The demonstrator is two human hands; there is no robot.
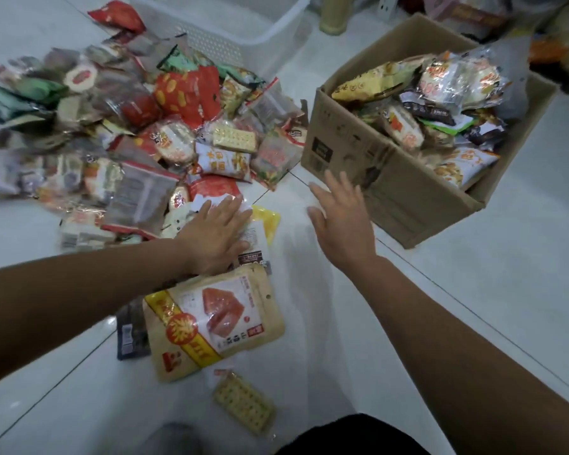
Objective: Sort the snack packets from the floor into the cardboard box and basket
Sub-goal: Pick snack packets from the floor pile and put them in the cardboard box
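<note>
A big heap of snack packets (128, 126) covers the floor at the left and centre. My left hand (216, 233) lies flat with straight fingers on a white packet (255, 239) at the heap's near edge. My right hand (342, 218) hovers open above bare floor, just short of the cardboard box (404, 198), holding nothing. The box at the right holds several packets. A white perforated plastic basket (224, 34) stands behind the heap. A large beige packet with a meat picture (214, 318) lies near me, a clear-wrapped cracker pack (243, 407) below it.
A yellow packet (270, 218) and a dark packet (132, 330) lie beside my left hand and forearm. More bags and clutter crowd the far right corner behind the box. White tiled floor shows between the heap and the box.
</note>
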